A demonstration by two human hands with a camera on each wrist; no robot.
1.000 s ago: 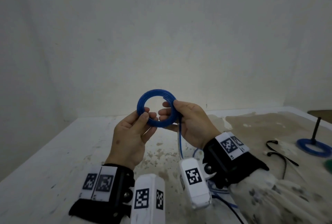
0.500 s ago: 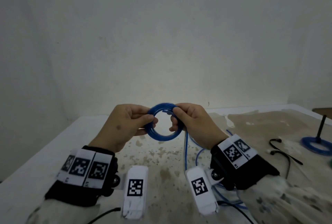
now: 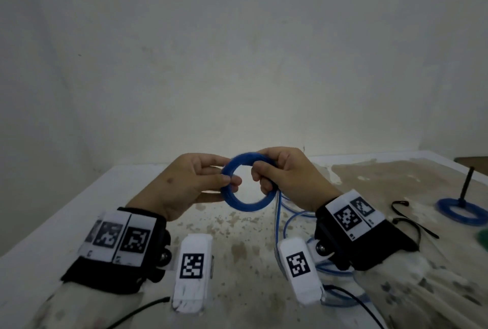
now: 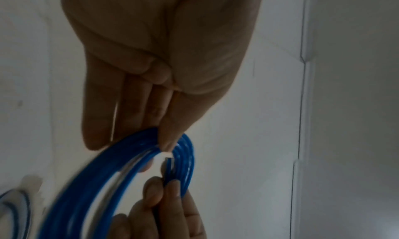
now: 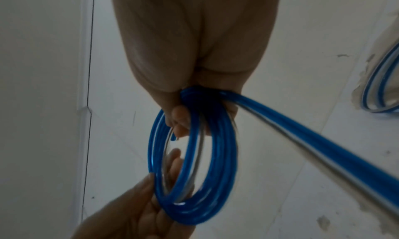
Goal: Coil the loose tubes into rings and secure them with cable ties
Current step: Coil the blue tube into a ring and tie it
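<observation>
A ring of coiled blue tube (image 3: 244, 203) (image 5: 194, 174) (image 4: 121, 167) hangs in the air between both hands above the table. My left hand (image 3: 227, 179) pinches its left side with thumb and fingers. My right hand (image 3: 260, 173) grips its upper right side, fingers curled through the ring. The loose tail of the tube (image 3: 277, 219) (image 5: 313, 140) drops from the right hand to the table and loops under my right wrist. Two black cable ties (image 3: 408, 219) lie on the table at the right.
A second blue ring (image 3: 460, 214) lies round a black upright peg (image 3: 466, 183) at the far right. A green object (image 3: 482, 236) shows at the right edge. The stained white table (image 3: 237, 254) meets a bare wall behind.
Both hands have lowered the ring and turned it, the left hand rolling palm-down over its left side. The right hand has moved round to the ring's top right.
</observation>
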